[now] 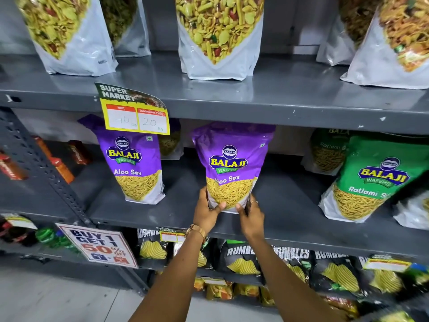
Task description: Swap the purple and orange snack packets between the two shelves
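Note:
A purple Aloo Sev packet stands upright in the middle of the grey middle shelf. My left hand grips its lower left corner and my right hand grips its lower right corner, thumbs on the front. A second purple Aloo Sev packet stands to the left on the same shelf, partly behind a yellow price tag. Orange-tinted snack packets stand at the right of the upper shelf; small orange packets lie on the lowest shelf.
Green Ratlami Sev packets stand at the right of the middle shelf. White-bottomed mixture packets line the upper shelf. Black Rumbles chip packets fill the shelf below. A "Buy 1 Get 1" sign hangs at lower left.

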Tool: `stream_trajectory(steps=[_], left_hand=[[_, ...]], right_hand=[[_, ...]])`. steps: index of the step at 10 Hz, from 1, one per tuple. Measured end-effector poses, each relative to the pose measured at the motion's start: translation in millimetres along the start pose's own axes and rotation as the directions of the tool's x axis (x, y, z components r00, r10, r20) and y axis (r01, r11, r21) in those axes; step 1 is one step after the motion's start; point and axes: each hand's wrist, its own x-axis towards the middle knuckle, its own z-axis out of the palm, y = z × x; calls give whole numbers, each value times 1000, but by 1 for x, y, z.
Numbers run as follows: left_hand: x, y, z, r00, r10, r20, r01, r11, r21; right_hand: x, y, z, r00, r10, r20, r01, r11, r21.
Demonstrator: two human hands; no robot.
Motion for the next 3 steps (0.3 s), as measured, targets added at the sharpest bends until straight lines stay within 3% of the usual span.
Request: stream_trajectory(steps=[2,3], left_hand=[[-11,9,12,1000,-13,-4,13,999,42],[-11,10,11,1000,7,-11,-7,1000,1]], right_hand=[[-2,3,-11,1000,9,-4,-9,998,-58],[-2,2,-17,998,0,71,6,997,-75]])
